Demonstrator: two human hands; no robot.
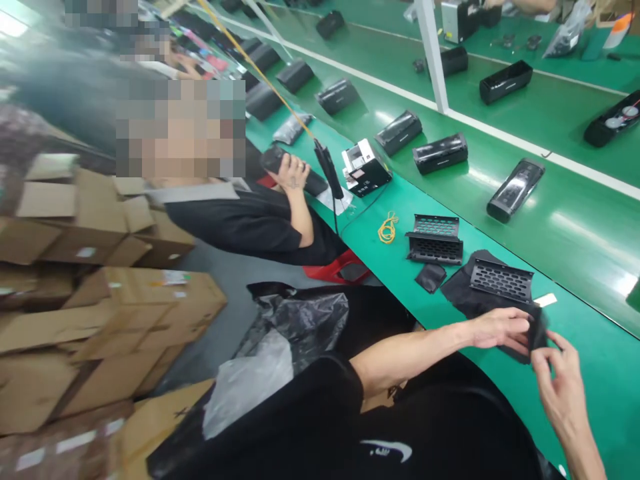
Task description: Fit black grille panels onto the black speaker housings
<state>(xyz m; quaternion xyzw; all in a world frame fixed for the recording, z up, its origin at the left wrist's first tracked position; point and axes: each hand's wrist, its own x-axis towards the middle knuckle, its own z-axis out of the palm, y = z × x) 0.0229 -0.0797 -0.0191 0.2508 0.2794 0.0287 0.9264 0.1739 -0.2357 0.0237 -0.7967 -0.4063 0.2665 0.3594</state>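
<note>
On the green table (600,347), dark cloth (461,288) and a slotted panel (503,280) lie just beyond the left fingers (515,325). Those and the right fingers (543,367) pinch a blurred black piece (537,328) between them; I'd judge that handling unfinished, the panel's slots showing bare.

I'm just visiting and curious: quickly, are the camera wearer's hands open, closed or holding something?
Left hand: closed, holding a blurred black piece.
Right hand: curled at that piece's edge; whether its grip is closed cannot be told.

On the green bench (600,350) lie black cloth (461,288); yellow cord (387,228); perforated panels (436,251).
</note>
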